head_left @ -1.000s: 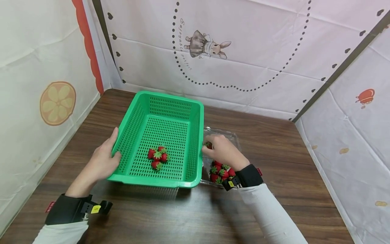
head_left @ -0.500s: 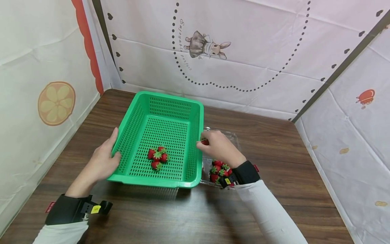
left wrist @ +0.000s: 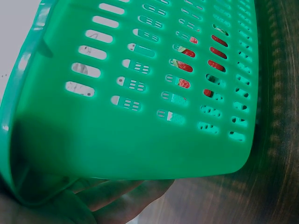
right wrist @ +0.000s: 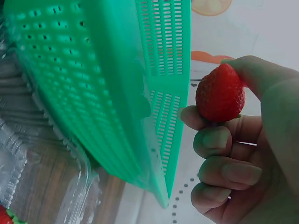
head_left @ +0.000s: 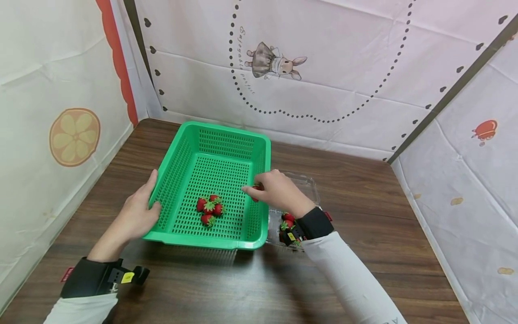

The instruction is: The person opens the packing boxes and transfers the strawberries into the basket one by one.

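My right hand [head_left: 281, 191] pinches a red strawberry [right wrist: 220, 93] between thumb and fingertips, just inside the right wall of the green basket [head_left: 218, 241]. Several strawberries [head_left: 208, 208] lie clustered on the basket's perforated floor. At the basket's left side, my left hand [head_left: 137, 211] grips the rim, thumb over the edge; in the left wrist view its fingers [left wrist: 124, 200] show along the basket's outer side. A clear plastic container [head_left: 306, 183] with more strawberries [head_left: 287, 221] sits right of the basket, partly hidden by my right hand and wrist.
Everything stands on a dark wood-grain table [head_left: 356, 193]. Printed fabric walls [head_left: 323, 67] close in the back and both sides. The basket's right wall rises between its inside and the clear container.
My right hand has lifted a strawberry from over the clear container and carried it left across the basket's rim. The left hand and basket have stayed in place.
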Tool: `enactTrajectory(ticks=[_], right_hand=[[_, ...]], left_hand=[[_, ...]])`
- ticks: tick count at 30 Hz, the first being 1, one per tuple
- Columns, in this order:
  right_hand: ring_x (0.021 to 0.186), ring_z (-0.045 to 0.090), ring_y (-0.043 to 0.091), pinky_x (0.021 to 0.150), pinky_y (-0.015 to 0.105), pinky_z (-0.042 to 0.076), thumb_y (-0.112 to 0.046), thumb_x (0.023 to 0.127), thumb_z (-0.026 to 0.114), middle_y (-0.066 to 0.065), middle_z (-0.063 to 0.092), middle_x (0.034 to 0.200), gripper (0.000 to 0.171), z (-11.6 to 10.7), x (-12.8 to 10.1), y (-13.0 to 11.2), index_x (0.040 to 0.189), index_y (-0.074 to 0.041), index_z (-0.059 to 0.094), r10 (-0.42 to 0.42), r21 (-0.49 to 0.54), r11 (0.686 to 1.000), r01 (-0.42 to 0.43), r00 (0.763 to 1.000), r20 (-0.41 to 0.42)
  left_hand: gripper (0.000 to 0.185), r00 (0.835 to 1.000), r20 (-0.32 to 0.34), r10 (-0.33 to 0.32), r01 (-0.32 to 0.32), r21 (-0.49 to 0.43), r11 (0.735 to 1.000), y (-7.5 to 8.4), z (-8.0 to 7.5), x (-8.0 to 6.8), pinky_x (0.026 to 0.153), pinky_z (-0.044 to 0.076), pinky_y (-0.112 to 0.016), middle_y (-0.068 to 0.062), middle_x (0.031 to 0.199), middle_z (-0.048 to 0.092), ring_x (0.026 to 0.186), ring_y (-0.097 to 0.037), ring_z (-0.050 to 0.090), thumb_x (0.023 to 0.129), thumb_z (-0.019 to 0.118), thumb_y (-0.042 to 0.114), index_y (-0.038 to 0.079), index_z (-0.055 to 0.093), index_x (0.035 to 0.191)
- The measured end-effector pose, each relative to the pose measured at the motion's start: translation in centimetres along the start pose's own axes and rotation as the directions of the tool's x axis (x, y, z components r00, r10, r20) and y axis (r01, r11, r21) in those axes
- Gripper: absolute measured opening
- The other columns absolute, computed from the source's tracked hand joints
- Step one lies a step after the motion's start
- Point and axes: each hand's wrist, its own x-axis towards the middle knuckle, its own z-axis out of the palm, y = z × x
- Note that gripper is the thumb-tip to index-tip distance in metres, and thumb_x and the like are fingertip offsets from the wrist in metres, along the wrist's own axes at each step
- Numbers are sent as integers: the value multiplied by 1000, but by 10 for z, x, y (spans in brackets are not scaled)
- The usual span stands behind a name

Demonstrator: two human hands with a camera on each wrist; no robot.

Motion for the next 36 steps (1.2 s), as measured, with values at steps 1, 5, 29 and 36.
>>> enactTrajectory(ticks=[1, 5, 29, 36], right_hand=[[46, 37, 9, 53, 24, 32, -46, 96, 54, -6, 56, 54, 39, 1, 2, -1, 66, -21, 60, -12, -7, 1000, 12, 1000, 2], [44, 36, 10, 51, 24, 30, -46, 95, 55, -5, 55, 52, 41, 5, 9, -6, 63, -21, 61, -47, -28, 998, 47, 999, 20], [49, 30, 8, 52, 22, 23, -41, 94, 60, -6, 31, 53, 48, 16, 52, -41, 58, -19, 39, -102, -143, 981, 129, 978, 181], [54, 32, 9, 55, 23, 25, -39, 96, 58, -7, 42, 58, 32, 24, 63, -44, 71, -19, 57, -53, -227, 967, 117, 962, 269]], left_hand=[[80, 1000, 0, 0, 0, -1, 1000, 0, 0, 0, 96, 32, -67, -34, 156, 11, 133, -54, 30, 95, 40, -1, 15, -12, 154], [80, 1000, 1, -3, 3, -2, 1000, -1, 0, 0, 96, 32, -67, -34, 156, 11, 133, -54, 30, 95, 40, -1, 15, -12, 154], [80, 1000, 2, -1, 1, 3, 1000, -2, 1, 1, 98, 31, -67, -33, 157, 10, 135, -53, 29, 95, 40, 0, 14, -13, 154], [80, 1000, -4, 7, -7, 1, 1000, -3, 1, 1, 97, 32, -66, -33, 157, 11, 134, -53, 31, 95, 40, -1, 14, -12, 154]])
